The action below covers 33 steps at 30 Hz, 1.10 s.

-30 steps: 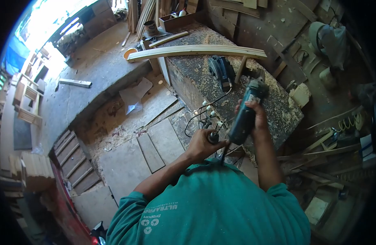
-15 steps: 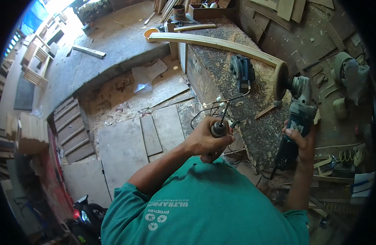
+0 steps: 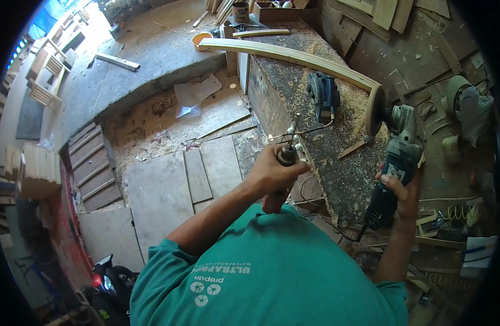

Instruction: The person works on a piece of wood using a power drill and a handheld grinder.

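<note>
My left hand [image 3: 270, 175] is wrapped around a power drill [image 3: 287, 154], whose chuck and thin bit point away from me; its body is mostly hidden by my fingers. My right hand [image 3: 402, 196] grips the body of an angle grinder [image 3: 400, 149] lying at the right side of the workbench [image 3: 343, 185]. The grinder's round disc [image 3: 376, 111] stands on edge against the end of a long curved wooden piece [image 3: 293, 58]. Between the two tools, a blue power sander [image 3: 323, 96] rests on the sawdust-covered bench top.
Cords trail over the bench's near edge beside white bulb-like pieces [image 3: 291, 130]. A yellow bowl [image 3: 200, 39] sits under the curved wood's far end. Wooden boards [image 3: 155, 187] cover the floor at left. Wood scraps [image 3: 418, 70] and a coiled hose [image 3: 460, 211] lie to the right.
My left hand and the drill have moved slightly forward and left, and the bit tips more upward in view. My right hand stays on the grinder.
</note>
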Each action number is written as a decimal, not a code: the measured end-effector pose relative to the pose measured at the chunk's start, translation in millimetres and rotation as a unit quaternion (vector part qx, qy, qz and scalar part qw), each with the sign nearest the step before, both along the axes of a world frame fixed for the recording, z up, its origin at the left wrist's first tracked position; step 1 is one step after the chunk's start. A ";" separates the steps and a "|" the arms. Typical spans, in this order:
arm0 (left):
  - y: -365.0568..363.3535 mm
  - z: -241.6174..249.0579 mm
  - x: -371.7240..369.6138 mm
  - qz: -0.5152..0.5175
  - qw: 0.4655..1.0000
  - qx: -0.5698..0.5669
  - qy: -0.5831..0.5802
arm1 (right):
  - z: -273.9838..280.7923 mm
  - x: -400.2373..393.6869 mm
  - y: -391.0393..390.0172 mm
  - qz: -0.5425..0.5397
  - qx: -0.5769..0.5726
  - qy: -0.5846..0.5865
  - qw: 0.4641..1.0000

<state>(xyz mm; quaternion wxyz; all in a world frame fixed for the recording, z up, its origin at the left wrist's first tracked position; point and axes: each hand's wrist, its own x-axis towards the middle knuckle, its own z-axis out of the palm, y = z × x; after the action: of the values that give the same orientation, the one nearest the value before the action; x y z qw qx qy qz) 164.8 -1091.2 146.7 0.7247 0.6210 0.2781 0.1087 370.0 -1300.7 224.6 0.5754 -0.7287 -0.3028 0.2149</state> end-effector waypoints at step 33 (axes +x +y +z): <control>1.5 -71.4 -21.3 -0.041 0.992 -0.016 -0.116 | 8.4 -8.7 -5.9 0.033 -0.095 -0.044 0.994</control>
<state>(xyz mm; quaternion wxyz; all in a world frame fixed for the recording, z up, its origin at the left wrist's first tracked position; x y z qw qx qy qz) 143.5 -1089.7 75.3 0.7660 0.6032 0.1681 0.1450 361.2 -1306.6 232.9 0.4819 -0.7787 -0.3298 0.2294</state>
